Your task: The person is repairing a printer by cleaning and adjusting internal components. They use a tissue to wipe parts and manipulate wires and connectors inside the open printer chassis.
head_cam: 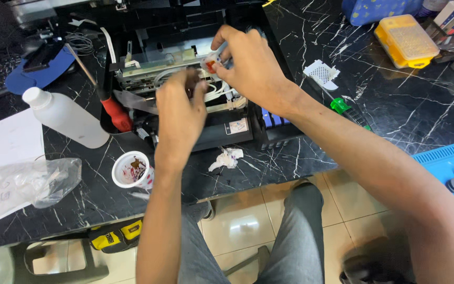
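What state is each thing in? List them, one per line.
Printer: opened, insides exposed.
Right hand: pinching a small white part.
Left hand: among the white tubes.
Paper cup: upright, ink-stained.
White bottle: lying down, capped.
Tissue: crumpled, stained.

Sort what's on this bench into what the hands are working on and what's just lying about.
In use: opened printer, white tubes, small red-stained part in right hand, left hand.

Lying about: white bottle, stained cup, crumpled tissue, yellow box, red-handled screwdriver.
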